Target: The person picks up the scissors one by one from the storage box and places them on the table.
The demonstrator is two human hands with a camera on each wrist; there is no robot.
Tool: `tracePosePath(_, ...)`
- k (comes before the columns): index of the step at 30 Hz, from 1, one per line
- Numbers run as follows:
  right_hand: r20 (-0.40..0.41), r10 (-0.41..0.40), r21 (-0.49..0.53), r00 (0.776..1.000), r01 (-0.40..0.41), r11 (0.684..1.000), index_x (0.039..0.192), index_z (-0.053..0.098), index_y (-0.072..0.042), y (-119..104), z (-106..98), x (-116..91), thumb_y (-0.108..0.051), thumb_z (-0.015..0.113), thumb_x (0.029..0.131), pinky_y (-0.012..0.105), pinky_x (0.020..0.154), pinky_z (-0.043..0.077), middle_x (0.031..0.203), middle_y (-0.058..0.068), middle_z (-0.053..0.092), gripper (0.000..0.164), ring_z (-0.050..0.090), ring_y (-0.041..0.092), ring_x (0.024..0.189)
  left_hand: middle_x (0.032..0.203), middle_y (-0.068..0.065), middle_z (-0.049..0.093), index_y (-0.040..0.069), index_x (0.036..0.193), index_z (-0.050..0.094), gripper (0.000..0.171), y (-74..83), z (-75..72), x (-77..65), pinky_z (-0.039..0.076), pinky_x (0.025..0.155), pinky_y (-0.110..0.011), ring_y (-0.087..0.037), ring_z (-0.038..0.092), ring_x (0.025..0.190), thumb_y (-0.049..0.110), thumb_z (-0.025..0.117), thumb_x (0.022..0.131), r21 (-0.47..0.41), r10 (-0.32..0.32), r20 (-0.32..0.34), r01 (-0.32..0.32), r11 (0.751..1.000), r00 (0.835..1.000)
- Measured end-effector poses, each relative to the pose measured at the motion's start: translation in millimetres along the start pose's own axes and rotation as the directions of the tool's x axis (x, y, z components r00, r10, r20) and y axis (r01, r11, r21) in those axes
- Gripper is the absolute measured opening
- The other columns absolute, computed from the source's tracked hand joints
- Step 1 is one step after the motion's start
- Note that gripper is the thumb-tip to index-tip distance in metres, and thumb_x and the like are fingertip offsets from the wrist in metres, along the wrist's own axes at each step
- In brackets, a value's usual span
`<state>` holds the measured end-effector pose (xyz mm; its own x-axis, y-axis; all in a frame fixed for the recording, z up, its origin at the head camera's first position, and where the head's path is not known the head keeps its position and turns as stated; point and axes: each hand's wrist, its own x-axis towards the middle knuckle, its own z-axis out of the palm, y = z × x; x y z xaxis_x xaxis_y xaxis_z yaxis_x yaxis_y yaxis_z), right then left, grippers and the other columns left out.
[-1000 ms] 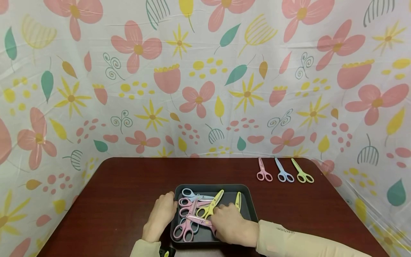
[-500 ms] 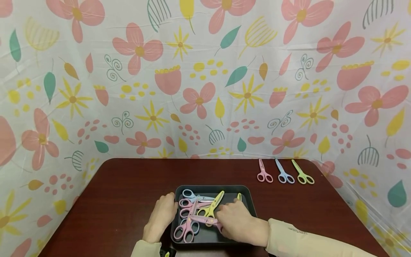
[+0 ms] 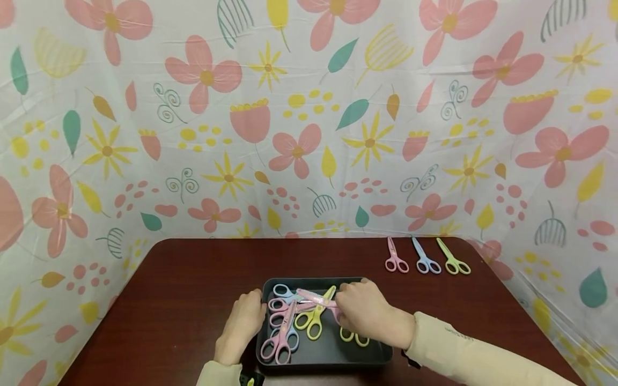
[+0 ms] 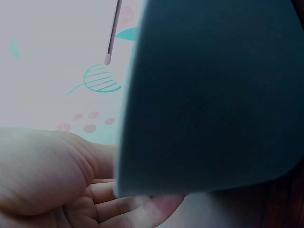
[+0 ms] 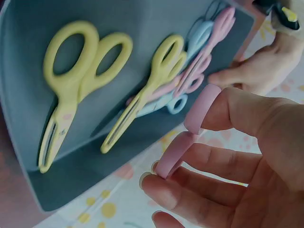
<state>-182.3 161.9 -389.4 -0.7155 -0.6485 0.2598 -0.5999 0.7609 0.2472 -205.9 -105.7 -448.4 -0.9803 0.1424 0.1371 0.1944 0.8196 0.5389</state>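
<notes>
My right hand [image 3: 367, 311] is over the right part of a dark grey tray [image 3: 323, 356] and holds a pair of pink scissors [image 3: 311, 296] by the handle loops, blades pointing left. In the right wrist view, thumb and fingers are at the pink loops [image 5: 202, 111]. My left hand [image 3: 246, 319] grips the tray's left edge; the left wrist view shows its fingers against the tray wall [image 4: 190, 118]. Yellow scissors [image 3: 314, 327] lie mid-tray, and a second yellow pair [image 5: 69, 97] is partly behind my right hand in the head view.
Blue scissors [image 3: 281, 290] and several pink and blue pairs overlap in the tray's left half. At the table's back right, pink [image 3: 396, 262], blue [image 3: 426, 264] and yellow-green scissors [image 3: 454, 264] lie in a row. A floral cloth [image 3: 299, 203] hangs behind the table.
The right hand has lifted the pink scissors and shifted up and to the right, uncovering the loops of the right-hand yellow pair. The left hand stays at the tray edge.
</notes>
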Motion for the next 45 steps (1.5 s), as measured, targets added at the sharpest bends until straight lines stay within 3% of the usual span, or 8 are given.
tracePosePath(6, -0.056, 0.097, 0.048, 0.994, -0.094, 0.994, 0.049, 0.042, -0.020, 22, 8, 7, -0.018, 0.074, 0.066, 0.029, 0.041, 0.025, 0.052, -0.006, 0.037, 0.036, 0.030, 0.009, 0.044, 0.076, -0.015, 0.062, -0.005, 0.092, 0.062, 0.009, 0.0, -0.5, 0.8, 0.048, 0.058, -0.043, -0.035, 0.063, 0.069, 0.002, 0.066, 0.088, -0.007, 0.002, 0.010, -0.001, 1.000, 1.000)
tracePosePath(13, -0.005, 0.233, 0.107, 0.973, -0.231, 0.967, 0.051, 0.044, -0.021, 53, 19, 14, -0.019, 0.075, 0.067, 0.031, 0.042, 0.026, 0.052, -0.006, 0.036, 0.035, 0.034, 0.012, 0.044, 0.077, -0.016, 0.063, -0.004, 0.092, 0.063, 0.009, -0.5, -1.5, 1.9, 0.048, 0.059, -0.044, -0.036, 0.064, 0.070, 0.002, 0.066, 0.087, -0.005, -0.003, -0.008, 0.002, 1.000, 1.000)
tracePosePath(20, 0.040, 0.320, 0.161, 0.947, -0.322, 0.933, 0.050, 0.044, -0.019, 74, 30, 12, -0.016, 0.074, 0.069, 0.032, 0.042, 0.026, 0.050, -0.005, 0.036, 0.036, 0.036, 0.013, 0.044, 0.079, -0.016, 0.063, -0.005, 0.096, 0.063, 0.011, -1.3, 0.7, 1.2, 0.048, 0.059, -0.043, -0.034, 0.063, 0.070, 0.002, 0.066, 0.088, -0.024, -0.016, 0.018, 0.017, 1.000, 1.000)
tracePosePath(31, 0.138, 0.434, 0.156, 0.890, -0.452, 0.878, 0.054, 0.047, -0.017, 104, 49, 12, -0.021, 0.073, 0.071, 0.036, 0.041, 0.031, 0.051, -0.004, 0.041, 0.031, 0.041, 0.015, 0.046, 0.078, -0.015, 0.063, -0.003, 0.092, 0.062, 0.008, -0.6, 1.1, 1.2, 0.048, 0.059, -0.044, -0.035, 0.064, 0.070, 0.002, 0.066, 0.088, -0.014, -0.019, 0.005, 0.019, 1.000, 1.000)
tracePosePath(45, 0.282, 0.549, 0.145, 0.787, -0.600, 0.787, 0.065, 0.052, -0.012, 134, 78, 17, -0.027, 0.073, 0.076, 0.042, 0.048, 0.042, 0.063, 0.003, 0.052, 0.028, 0.051, 0.022, 0.054, 0.077, -0.015, 0.063, -0.003, 0.092, 0.062, 0.008, 0.0, -0.9, 2.8, 0.048, 0.059, -0.043, -0.035, 0.063, 0.069, 0.003, 0.066, 0.088, -0.006, -0.021, 0.007, 0.021, 1.000, 1.000)
